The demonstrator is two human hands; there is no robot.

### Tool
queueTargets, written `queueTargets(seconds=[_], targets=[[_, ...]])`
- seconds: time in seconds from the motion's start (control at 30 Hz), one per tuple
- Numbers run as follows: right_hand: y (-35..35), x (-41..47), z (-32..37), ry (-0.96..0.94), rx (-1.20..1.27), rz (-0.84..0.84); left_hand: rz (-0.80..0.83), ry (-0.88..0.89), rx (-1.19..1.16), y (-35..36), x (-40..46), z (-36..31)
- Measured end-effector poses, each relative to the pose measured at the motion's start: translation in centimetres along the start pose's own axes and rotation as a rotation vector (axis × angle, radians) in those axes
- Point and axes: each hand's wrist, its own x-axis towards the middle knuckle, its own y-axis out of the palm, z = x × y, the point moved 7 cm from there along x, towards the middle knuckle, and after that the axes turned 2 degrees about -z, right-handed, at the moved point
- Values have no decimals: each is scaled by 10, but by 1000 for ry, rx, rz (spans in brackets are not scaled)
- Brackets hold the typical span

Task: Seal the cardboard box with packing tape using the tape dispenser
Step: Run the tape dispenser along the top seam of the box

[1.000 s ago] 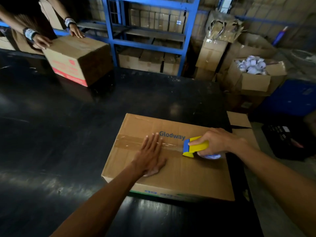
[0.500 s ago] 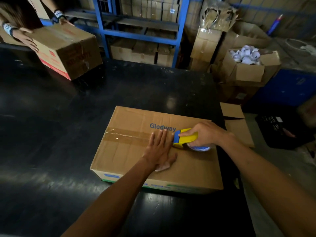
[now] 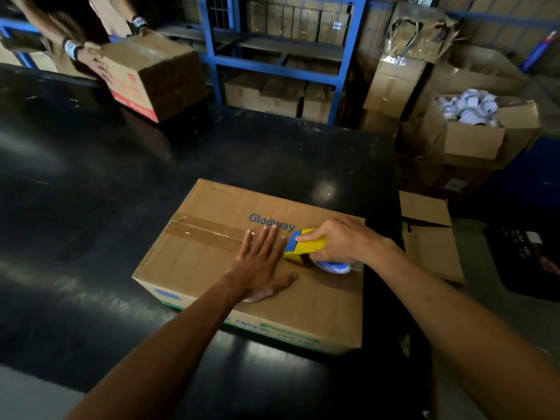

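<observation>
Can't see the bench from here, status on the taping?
Left hand flat on box. Right hand grips dispenser on seam. Tape partway across. Nothing ahead.

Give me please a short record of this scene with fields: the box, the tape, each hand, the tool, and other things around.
box: cardboard box lying flat on the black table, "Glodway" printed on top
tape: brown strip laid along the top seam, from the box's left edge up to the hands
left hand: left hand pressed flat on the box top, fingers spread
right hand: right hand gripping the tape dispenser
tool: yellow and blue tape dispenser, on the box top
others: another person's hands on a second box at the far left; blue shelving behind
</observation>
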Motion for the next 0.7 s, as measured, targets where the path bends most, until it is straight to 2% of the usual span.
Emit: queueTargets(seconds=[0.17,0.37,0.5,0.7], targets=[[-5,-34,-40,37,-13,118,57,-24,8,-2,-1,-1],[-2,-34,-46,23,17,78,134,-80,-21,-9,6,-22],[-4,-38,-47,-9,-27,48,36,13,-108,-2,24,-71],[-5,-40,-47,-27,3,39,40,-12,-106,4,26,-71]])
